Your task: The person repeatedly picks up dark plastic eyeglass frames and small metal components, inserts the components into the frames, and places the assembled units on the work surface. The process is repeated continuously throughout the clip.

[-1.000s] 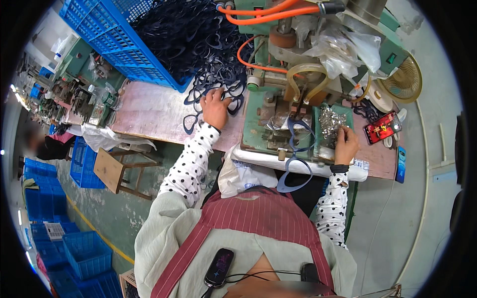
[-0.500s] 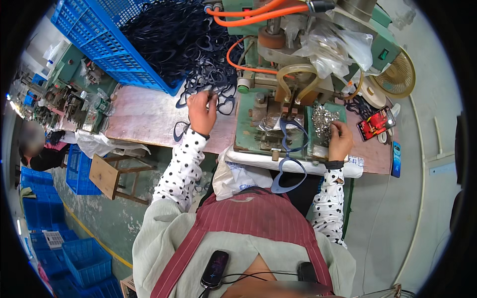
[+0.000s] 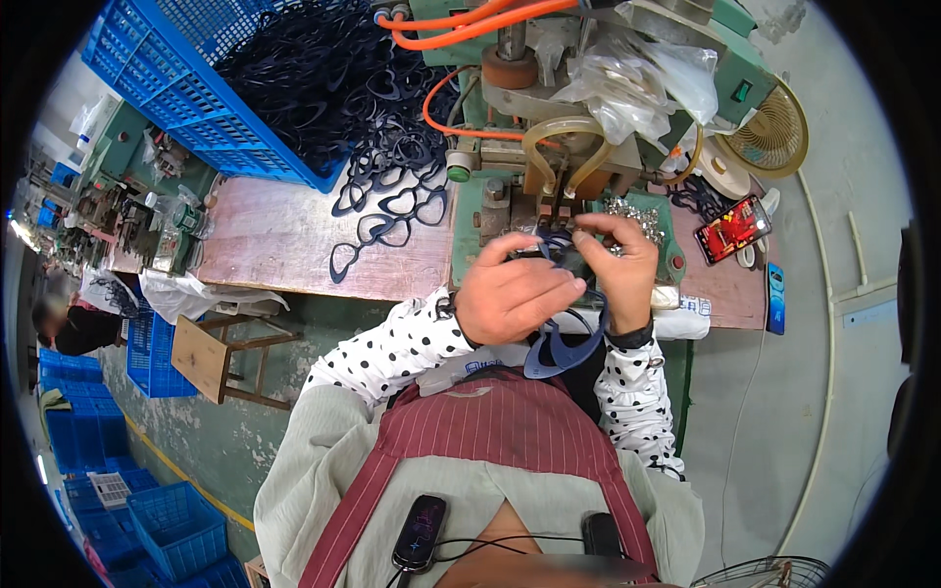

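Note:
A dark blue heart-shaped glasses frame front (image 3: 564, 360) hangs from the working point of a green bench machine (image 3: 469, 220), its lower lens opening toward my apron. My left hand (image 3: 515, 297) lies across it, with the fingers closed around its upper part at the machine. From the right, my right hand (image 3: 625, 267) reaches to the same point, thumb and forefinger pinched together; whatever is between them is too small to tell. Small shiny metal parts (image 3: 637, 218) lie heaped on the machine bed beside my right hand. The fingers hide the frame's upper end.
Left of the machine, more dark frame fronts (image 3: 372, 228) spill over the pink tabletop (image 3: 265, 240) from a tilted blue crate (image 3: 211, 108). Orange hoses (image 3: 480, 22) cross above. A lit phone (image 3: 733, 230) and a fan (image 3: 767, 127) are at right. A wooden stool (image 3: 211, 363) stands at left.
My left hand has left the loose frames and moved right to the glasses frame at the machine. My right hand has moved left from the metal parts to the machine's working point.

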{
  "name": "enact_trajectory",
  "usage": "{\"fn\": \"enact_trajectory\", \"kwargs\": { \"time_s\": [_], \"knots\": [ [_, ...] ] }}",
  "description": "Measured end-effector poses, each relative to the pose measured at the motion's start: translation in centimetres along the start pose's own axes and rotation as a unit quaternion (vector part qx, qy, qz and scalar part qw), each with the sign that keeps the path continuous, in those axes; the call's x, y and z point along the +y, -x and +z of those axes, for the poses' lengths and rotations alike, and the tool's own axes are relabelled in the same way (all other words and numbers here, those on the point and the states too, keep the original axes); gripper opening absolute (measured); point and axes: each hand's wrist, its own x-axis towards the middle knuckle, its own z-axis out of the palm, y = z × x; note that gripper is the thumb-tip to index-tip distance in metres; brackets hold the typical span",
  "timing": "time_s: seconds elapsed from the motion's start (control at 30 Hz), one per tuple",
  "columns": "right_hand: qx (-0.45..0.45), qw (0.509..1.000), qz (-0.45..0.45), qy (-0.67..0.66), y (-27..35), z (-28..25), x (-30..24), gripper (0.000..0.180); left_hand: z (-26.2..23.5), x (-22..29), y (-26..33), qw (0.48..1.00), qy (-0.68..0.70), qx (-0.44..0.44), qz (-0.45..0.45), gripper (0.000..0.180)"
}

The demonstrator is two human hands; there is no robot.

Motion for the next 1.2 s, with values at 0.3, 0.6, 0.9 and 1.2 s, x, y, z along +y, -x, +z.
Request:
{"fn": "enact_trajectory", "kwargs": {
  "time_s": [0.3, 0.6, 0.9, 1.2],
  "knots": [
    [-0.008, 0.993, 0.096, -0.075, -0.8, 1.7, -1.1, 0.041, 0.3, -0.2, 0.8, 0.995, 0.071, -0.033, 0.059, 0.034],
    [0.058, 0.993, 0.064, -0.083, -1.4, 0.6, 1.6, 0.048, 0.5, -0.9, 0.4, 0.983, 0.139, -0.07, 0.096, 0.041],
    [0.078, 0.927, 0.037, 0.364, 0.2, -6.9, 13.9, 0.036, 1.6, -2.0, 0.8, 0.98, 0.151, -0.079, 0.104, 0.045],
    [0.096, 0.878, -0.039, 0.467, 0.5, -5.4, 14.3, 0.03, 1.7, -1.5, 1.5, 0.984, 0.138, -0.07, 0.089, 0.045]
  ]
}}
